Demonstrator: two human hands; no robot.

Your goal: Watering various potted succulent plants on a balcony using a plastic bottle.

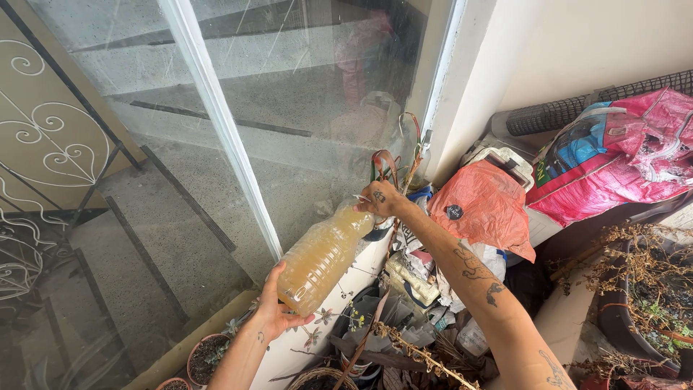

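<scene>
A plastic bottle [325, 256] of cloudy amber liquid is held tilted in the air before a glass door [238, 108], neck pointing to 2 o'clock. The left hand [273, 310] cups its base; the right hand [379, 200] grips the cap end. An orange bag [484, 206] lies at 3 o'clock, potted plants [206, 357] at 7 o'clock.

The bottle [325, 253] lies tilted between the left hand [276, 312] at seven o'clock and the right hand [380, 198] at one o'clock. Bags [613, 155] sit at three o'clock, potted plants [208, 357] at seven.
</scene>
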